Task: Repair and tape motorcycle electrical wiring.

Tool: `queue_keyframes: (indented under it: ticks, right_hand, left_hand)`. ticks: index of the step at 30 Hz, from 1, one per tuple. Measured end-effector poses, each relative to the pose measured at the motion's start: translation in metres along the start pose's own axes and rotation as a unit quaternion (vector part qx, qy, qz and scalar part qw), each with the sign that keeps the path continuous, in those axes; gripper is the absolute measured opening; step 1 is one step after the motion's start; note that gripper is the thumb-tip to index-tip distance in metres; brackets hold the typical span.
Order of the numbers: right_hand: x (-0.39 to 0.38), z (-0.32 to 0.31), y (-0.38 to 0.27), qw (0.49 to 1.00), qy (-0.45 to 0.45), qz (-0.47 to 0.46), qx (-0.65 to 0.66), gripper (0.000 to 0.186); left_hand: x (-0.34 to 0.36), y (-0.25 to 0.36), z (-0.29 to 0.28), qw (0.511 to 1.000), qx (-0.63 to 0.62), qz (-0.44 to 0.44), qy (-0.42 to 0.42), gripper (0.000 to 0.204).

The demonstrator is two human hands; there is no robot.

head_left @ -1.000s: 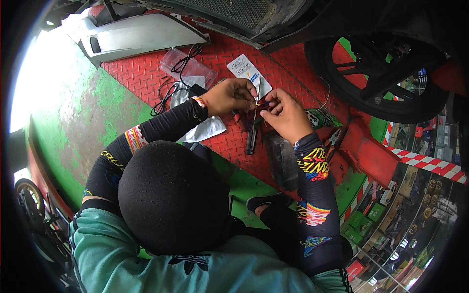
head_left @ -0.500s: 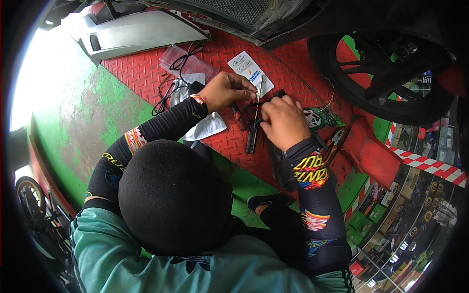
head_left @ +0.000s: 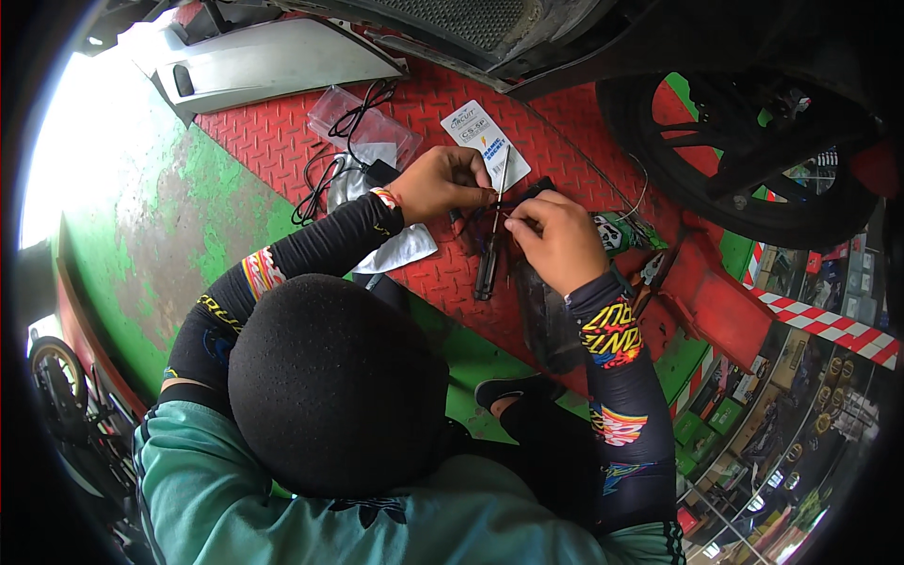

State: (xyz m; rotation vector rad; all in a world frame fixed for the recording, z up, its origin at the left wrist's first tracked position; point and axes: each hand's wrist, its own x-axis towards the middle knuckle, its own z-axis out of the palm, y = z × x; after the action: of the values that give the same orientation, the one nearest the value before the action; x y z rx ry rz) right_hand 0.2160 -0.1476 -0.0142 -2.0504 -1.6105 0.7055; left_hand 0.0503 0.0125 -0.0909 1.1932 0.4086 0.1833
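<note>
The person's round black headgear (head_left: 339, 386) is nearest and hides part of the floor, with a teal shirt (head_left: 443, 518) below it. Beyond it, the left hand (head_left: 438, 184) and right hand (head_left: 565, 243) work close together, each narrowed to a pinch between thumb and forefinger on thin wires (head_left: 507, 211). The wires run between the fingertips, which cover their ends, above a black-handled screwdriver (head_left: 486, 268) lying on the red ridged plate (head_left: 452, 287). The right wrist passes just over a dark see-through tray (head_left: 551, 325) and blocks some of it; a green-and-black packet (head_left: 623, 233) sits just beyond that hand. Beside the left wrist are a crumpled white pouch (head_left: 400, 249) and a coiled black cable (head_left: 353, 122), partly over a clear plastic box (head_left: 386, 137). A white printed card (head_left: 471, 127) lies past the fingers. Farther out are a silver panel (head_left: 282, 71), a wheel with a black tyre (head_left: 626, 169) and, at the right, stocked shelves (head_left: 800, 414) behind red-and-white tape (head_left: 829, 325)
</note>
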Motion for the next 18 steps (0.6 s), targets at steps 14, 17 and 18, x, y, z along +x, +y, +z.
queue_keyframes:
  ticks: [14,17,18]
  right_hand:
    - [-0.004,0.006,0.032,0.968,0.018,0.103,0.227,0.015]
    - [-0.006,0.005,0.037,0.955,0.023,0.136,0.262,0.014]
    - [-0.006,0.004,0.037,0.949,0.011,0.15,0.279,0.013]
  left_hand:
    - [0.01,0.013,0.017,0.991,0.124,-0.035,-0.032,0.011]
    - [0.015,0.012,0.022,0.991,0.124,-0.026,-0.043,0.011]
    - [0.015,0.012,0.022,0.991,0.118,-0.048,-0.046,0.011]
